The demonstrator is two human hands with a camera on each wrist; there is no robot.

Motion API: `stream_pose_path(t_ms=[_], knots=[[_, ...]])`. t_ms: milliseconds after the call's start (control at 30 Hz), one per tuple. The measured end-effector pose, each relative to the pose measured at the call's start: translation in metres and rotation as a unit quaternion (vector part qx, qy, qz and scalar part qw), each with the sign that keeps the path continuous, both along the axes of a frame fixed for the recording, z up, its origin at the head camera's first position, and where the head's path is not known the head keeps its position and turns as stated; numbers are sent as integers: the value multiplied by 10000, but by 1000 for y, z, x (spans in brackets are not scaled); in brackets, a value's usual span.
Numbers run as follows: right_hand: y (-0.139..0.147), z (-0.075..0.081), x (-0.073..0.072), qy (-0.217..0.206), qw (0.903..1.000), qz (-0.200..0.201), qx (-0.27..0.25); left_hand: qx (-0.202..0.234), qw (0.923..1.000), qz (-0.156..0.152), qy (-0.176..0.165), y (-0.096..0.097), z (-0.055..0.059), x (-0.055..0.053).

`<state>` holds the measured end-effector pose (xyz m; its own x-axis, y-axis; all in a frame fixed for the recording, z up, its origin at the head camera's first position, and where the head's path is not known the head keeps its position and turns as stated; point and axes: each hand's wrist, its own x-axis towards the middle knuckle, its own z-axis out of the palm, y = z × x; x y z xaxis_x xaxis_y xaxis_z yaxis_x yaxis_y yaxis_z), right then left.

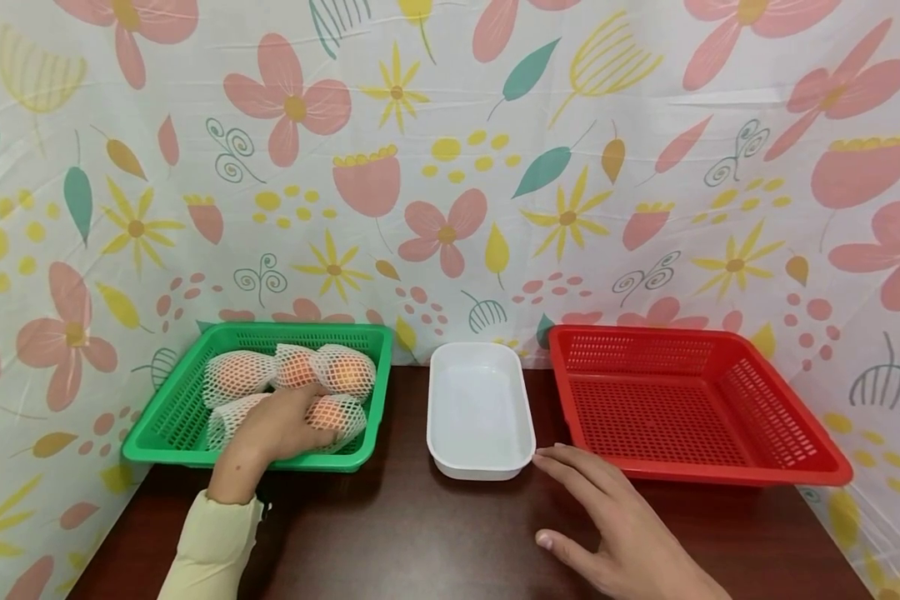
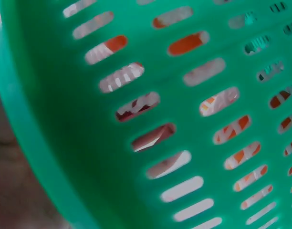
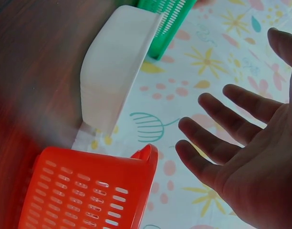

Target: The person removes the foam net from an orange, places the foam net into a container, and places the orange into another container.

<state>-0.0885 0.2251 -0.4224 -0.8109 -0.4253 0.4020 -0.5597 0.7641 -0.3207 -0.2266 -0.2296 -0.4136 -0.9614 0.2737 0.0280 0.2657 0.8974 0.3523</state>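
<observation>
In the head view, my left hand (image 1: 288, 423) reaches into the green basket (image 1: 369, 454) at the left. Its thumb and fingers hold a round orange-red fruit (image 1: 336, 414) in a white foam net, at the basket's front right. Several more netted fruits, such as one at the back left (image 1: 238, 375), lie around it. The left wrist view shows mostly the slotted basket wall (image 2: 174, 143), with netted fruit behind it. My right hand (image 1: 615, 521) holds nothing, fingers extended, near the front right corner of a white dish (image 1: 480, 472). The right wrist view shows its spread fingers.
A red slotted basket (image 1: 708, 471) stands right of the white dish, behind my right hand. All three containers sit on a dark brown table (image 1: 397, 533). A flower-patterned cloth (image 1: 450, 167) hangs behind and at both sides.
</observation>
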Motion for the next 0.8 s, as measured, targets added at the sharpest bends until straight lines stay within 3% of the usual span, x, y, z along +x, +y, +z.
stream_pose_path(t_ms=[167,433,800], knots=[[1,0,-1,11,10000,81,22,58,9998,-25,190,0,3,1],[1,-1,-1,6,9999,112,81,312,9994,-7,120,-1,7,0],[1,-1,-1,130,9997,224,18,433,9982,-189,371,1,13,10]])
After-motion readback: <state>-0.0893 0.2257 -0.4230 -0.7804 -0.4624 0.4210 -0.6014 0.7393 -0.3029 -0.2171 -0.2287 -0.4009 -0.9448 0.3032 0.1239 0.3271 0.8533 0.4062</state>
